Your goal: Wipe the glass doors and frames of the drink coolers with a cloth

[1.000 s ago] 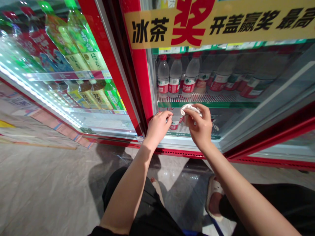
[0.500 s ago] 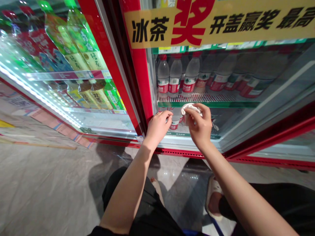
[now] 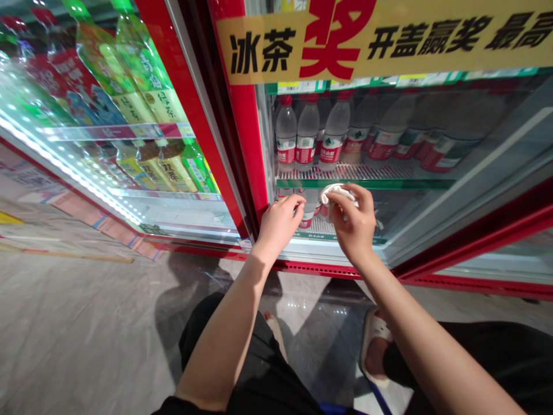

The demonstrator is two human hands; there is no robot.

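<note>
A crumpled white cloth (image 3: 334, 190) is pinched in the fingers of my right hand (image 3: 358, 222), in front of the cooler's glass door. Whether the cloth presses on the glass I cannot tell. My left hand (image 3: 280, 225) is a short way to its left, near the red door frame (image 3: 248, 144). Its fingers are loosely bent, with a gap to the thumb and nothing visible in it. Behind the glass, red-capped water bottles (image 3: 306, 132) stand on a shelf with a green edge (image 3: 410, 184); a lower bottle (image 3: 306, 219) is partly hidden by my hands.
A yellow sign (image 3: 397, 40) crosses the upper door. On the left, a second cooler holds green tea bottles (image 3: 144, 63) on lit shelves. Flat cartons (image 3: 56, 222) lie beside it. Grey tiled floor (image 3: 86, 323) and a sandalled foot (image 3: 377, 346) show below.
My right hand and the white cloth have shifted slightly to the right and down. The left hand has hardly moved.
</note>
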